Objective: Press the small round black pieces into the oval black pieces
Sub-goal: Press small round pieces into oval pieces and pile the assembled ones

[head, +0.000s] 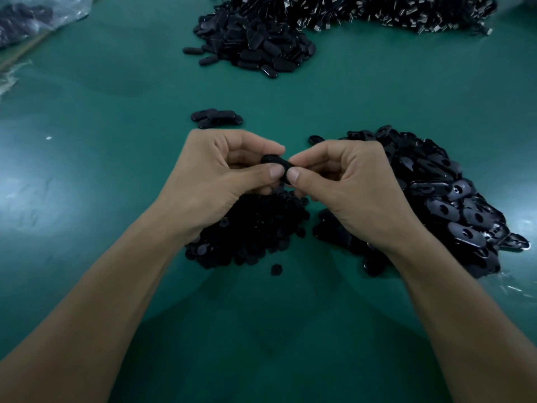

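Just above the heap of small round black plastic pieces (250, 228), the left hand (223, 170) and right hand (345, 181) pinch one glossy oval black plastic piece (277, 167); squeezing squarely with both thumbs should seat the insert.

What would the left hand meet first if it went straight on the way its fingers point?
Probably the right hand: the left hand points rightward at it, with only the oval black piece they both pinch between them.

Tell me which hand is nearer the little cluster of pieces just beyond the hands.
Left. The left hand sits just below the cluster; the right hand is farther, down to its right.
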Action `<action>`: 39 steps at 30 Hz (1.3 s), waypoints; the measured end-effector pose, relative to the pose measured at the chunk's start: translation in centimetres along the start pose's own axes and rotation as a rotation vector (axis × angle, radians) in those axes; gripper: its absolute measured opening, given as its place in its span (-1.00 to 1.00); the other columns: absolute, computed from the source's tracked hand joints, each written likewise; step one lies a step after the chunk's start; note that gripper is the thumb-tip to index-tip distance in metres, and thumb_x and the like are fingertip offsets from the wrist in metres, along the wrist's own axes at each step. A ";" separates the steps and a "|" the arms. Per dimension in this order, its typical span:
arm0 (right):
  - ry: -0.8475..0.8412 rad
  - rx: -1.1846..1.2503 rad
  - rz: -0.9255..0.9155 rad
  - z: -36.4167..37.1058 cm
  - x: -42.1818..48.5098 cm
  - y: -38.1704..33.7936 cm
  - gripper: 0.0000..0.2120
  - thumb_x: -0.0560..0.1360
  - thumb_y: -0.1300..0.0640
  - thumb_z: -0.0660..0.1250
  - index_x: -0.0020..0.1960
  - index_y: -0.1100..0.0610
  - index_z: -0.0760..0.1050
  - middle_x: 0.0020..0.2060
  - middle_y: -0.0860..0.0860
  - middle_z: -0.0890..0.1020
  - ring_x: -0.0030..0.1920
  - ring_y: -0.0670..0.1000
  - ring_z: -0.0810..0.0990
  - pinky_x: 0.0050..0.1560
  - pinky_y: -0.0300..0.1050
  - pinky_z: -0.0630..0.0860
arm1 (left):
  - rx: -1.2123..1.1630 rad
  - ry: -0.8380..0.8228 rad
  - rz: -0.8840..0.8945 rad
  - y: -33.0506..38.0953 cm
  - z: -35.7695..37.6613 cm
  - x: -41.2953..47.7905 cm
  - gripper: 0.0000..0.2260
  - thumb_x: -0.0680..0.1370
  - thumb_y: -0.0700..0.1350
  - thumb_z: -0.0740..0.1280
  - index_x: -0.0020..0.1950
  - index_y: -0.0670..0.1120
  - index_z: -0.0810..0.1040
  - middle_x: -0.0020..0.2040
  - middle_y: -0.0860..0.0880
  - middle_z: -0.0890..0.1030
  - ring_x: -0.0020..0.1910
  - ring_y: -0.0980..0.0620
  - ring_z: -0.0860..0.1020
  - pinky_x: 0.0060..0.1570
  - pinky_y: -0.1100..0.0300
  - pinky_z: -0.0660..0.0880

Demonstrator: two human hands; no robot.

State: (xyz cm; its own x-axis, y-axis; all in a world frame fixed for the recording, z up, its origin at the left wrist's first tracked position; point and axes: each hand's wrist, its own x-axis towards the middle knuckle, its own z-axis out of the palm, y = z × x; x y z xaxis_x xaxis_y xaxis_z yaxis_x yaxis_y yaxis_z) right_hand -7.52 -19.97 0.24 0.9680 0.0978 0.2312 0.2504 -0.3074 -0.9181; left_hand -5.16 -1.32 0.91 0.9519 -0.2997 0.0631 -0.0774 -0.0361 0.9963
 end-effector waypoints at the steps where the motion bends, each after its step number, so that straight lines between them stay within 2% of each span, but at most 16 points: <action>1: -0.003 -0.006 -0.004 0.0 0.0 0.0 -0.91 0.45 0.14 0.50 -0.11 -0.03 0.65 -0.29 -0.11 0.71 -0.29 -0.13 0.68 -0.23 -0.34 0.52 | 0.002 0.001 0.000 0.0 0.0 0.0 -0.79 0.31 -0.13 0.51 -0.07 -0.07 0.68 -0.25 -0.04 0.73 -0.34 0.12 0.67 -0.24 0.34 0.58; 6: -0.012 -0.071 -0.010 -0.1 0.0 0.1 -0.96 0.42 0.05 0.47 -0.13 -0.05 0.64 -0.29 -0.12 0.71 -0.28 -0.11 0.68 -0.22 -0.23 0.56 | 0.024 0.016 -0.005 -0.1 0.3 0.0 -0.81 0.32 -0.14 0.52 -0.09 -0.08 0.66 -0.28 -0.03 0.72 -0.35 0.11 0.68 -0.26 0.32 0.59; 9: -0.012 -0.109 -0.027 0.1 0.0 0.1 -0.95 0.42 0.06 0.45 -0.16 -0.08 0.60 -0.31 -0.18 0.69 -0.31 -0.19 0.64 -0.25 -0.29 0.51 | 0.053 0.017 0.007 -0.1 0.4 0.0 -0.84 0.44 -0.29 0.51 -0.08 -0.07 0.65 -0.29 -0.03 0.72 -0.36 0.12 0.67 -0.26 0.33 0.59; 11: -0.005 -0.112 -0.028 0.2 0.0 0.1 -0.95 0.42 0.06 0.44 -0.18 -0.08 0.59 -0.32 -0.20 0.68 -0.32 -0.20 0.63 -0.26 -0.32 0.49 | 0.056 0.014 0.016 0.0 0.4 0.0 -0.84 0.46 -0.32 0.49 -0.08 -0.07 0.65 -0.29 -0.02 0.72 -0.36 0.12 0.67 -0.26 0.34 0.59; 15: 0.014 -0.096 -0.026 0.5 0.0 0.0 -0.96 0.41 0.07 0.44 -0.18 -0.06 0.59 -0.34 -0.20 0.68 -0.35 -0.21 0.62 -0.30 -0.36 0.47 | 0.032 -0.004 0.007 0.1 0.3 -0.1 -0.86 0.42 -0.25 0.50 -0.06 -0.10 0.65 -0.29 -0.01 0.72 -0.35 0.13 0.68 -0.26 0.34 0.59; 19: 0.020 -0.056 -0.013 0.4 -0.1 -0.2 -0.95 0.41 0.09 0.45 -0.17 -0.05 0.62 -0.34 -0.17 0.69 -0.33 -0.21 0.63 -0.26 -0.33 0.49 | -0.007 -0.022 -0.010 0.0 0.1 0.0 -0.80 0.34 -0.15 0.48 -0.05 -0.09 0.65 -0.28 -0.04 0.72 -0.33 0.11 0.68 -0.24 0.32 0.60; 22: 0.006 -0.051 0.003 0.1 -0.1 -0.3 -0.94 0.47 0.11 0.46 -0.12 -0.05 0.64 -0.31 -0.13 0.70 -0.29 -0.15 0.66 -0.22 -0.28 0.51 | -0.022 -0.018 -0.012 -0.1 0.0 0.1 -0.80 0.33 -0.15 0.48 -0.06 -0.10 0.66 -0.28 -0.05 0.72 -0.33 0.09 0.68 -0.24 0.30 0.61; 25: 0.010 -0.024 0.012 0.3 -0.1 -0.3 -0.91 0.54 0.11 0.43 -0.13 -0.04 0.63 -0.30 -0.07 0.70 -0.30 -0.12 0.66 -0.24 -0.32 0.49 | -0.015 -0.013 0.004 -0.1 -0.1 0.1 -0.80 0.32 -0.14 0.49 -0.07 -0.09 0.67 -0.27 -0.05 0.72 -0.33 0.09 0.68 -0.24 0.30 0.61; 32: 0.053 0.019 0.022 0.4 -0.1 -0.3 -0.91 0.53 0.13 0.46 -0.14 -0.01 0.63 -0.32 -0.07 0.70 -0.32 -0.13 0.65 -0.28 -0.36 0.48 | -0.015 -0.016 0.002 0.0 0.1 0.1 -0.81 0.37 -0.18 0.49 -0.03 -0.08 0.67 -0.25 -0.05 0.73 -0.31 0.07 0.69 -0.20 0.30 0.61; 35: 0.078 0.007 0.010 0.6 -0.1 -0.3 -0.92 0.53 0.12 0.47 -0.13 -0.03 0.64 -0.30 -0.12 0.71 -0.31 -0.14 0.65 -0.23 -0.33 0.52 | -0.005 0.003 -0.002 0.1 0.2 0.1 -0.85 0.46 -0.31 0.47 -0.04 -0.10 0.66 -0.27 -0.04 0.72 -0.32 0.08 0.69 -0.22 0.31 0.61; 39: 0.100 -0.021 0.004 0.9 -0.2 -0.2 -0.91 0.53 0.11 0.47 -0.13 -0.04 0.63 -0.29 -0.13 0.70 -0.28 -0.16 0.64 -0.19 -0.29 0.53 | -0.002 0.005 -0.005 0.1 0.3 0.0 -0.86 0.50 -0.34 0.45 -0.04 -0.12 0.66 -0.27 -0.04 0.72 -0.32 0.09 0.68 -0.23 0.30 0.62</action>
State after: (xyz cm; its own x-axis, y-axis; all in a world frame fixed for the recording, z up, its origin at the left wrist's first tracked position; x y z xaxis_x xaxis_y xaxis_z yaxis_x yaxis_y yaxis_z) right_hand -7.76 -19.11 0.08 0.9657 0.0024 0.2598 0.2462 -0.3276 -0.9122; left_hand -5.31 -1.61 1.02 0.9539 -0.2945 0.0584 -0.0720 -0.0357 0.9968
